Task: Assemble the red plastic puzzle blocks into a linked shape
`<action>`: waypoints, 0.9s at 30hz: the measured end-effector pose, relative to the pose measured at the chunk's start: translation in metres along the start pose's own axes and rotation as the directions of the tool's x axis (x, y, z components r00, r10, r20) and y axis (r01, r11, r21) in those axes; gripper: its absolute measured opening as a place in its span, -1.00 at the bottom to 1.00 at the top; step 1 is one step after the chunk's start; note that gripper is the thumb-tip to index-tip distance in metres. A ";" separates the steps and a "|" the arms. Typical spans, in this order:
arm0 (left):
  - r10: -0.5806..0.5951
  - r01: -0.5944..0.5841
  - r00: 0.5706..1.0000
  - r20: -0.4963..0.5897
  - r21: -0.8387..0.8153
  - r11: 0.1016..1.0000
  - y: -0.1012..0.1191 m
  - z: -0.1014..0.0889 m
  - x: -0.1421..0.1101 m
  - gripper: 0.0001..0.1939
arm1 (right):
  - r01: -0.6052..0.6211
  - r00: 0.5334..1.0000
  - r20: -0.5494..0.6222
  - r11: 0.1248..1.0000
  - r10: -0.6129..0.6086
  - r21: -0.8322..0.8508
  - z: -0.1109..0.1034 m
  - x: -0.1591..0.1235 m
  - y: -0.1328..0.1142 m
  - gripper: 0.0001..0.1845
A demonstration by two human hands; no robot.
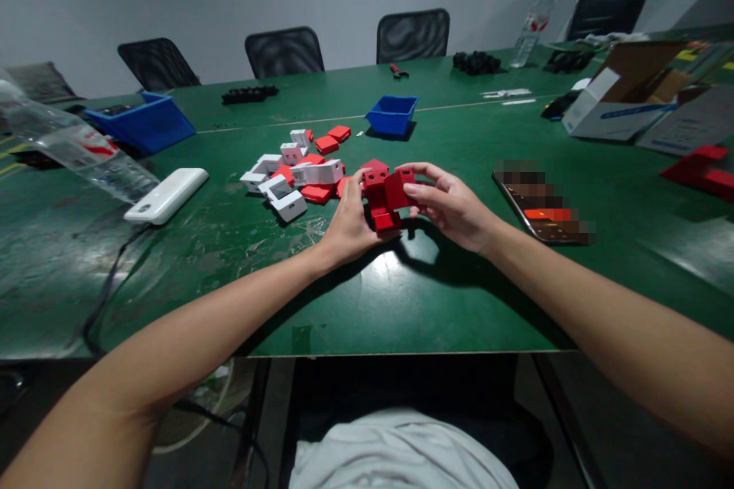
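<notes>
Two bare hands at the centre of the frame, above the near part of a green desk [447,321]; the left hand [349,226] grips a red bracket [378,202] between thumb and fingers; the right hand [450,202] pinches a red block [399,191] by its right side, the block overlapping the bracket in view; whether the two pieces are joined cannot be told. Left of centre, just beyond the left hand, lies a loose pile of white and red parts [321,173]; a small blue bin [391,118] stands at upper centre; a phone [536,214], partly pixelated, lies right of the right hand; at left, a white device [167,195] lies near a tilted bottle [86,145]; an open carton [596,111] stands at upper right.
</notes>
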State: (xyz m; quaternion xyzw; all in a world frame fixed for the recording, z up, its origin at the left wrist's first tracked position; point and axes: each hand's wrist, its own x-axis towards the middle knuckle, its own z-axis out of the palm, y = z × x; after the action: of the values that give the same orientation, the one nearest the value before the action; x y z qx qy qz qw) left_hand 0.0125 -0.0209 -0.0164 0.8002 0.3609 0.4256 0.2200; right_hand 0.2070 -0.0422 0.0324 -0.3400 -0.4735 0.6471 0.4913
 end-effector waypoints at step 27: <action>0.006 -0.005 0.999 0.046 -0.018 1.000 0.003 -0.001 -0.001 0.06 | 0.057 0.998 0.050 0.969 -0.046 -0.241 -0.004 0.000 0.004 -0.38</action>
State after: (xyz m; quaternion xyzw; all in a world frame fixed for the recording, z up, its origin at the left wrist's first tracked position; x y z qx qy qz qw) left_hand 0.0125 -0.0234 -0.0145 0.8087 0.3497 0.4107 0.2344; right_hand 0.2092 -0.0413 0.0270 -0.3704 -0.5685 0.5789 0.4523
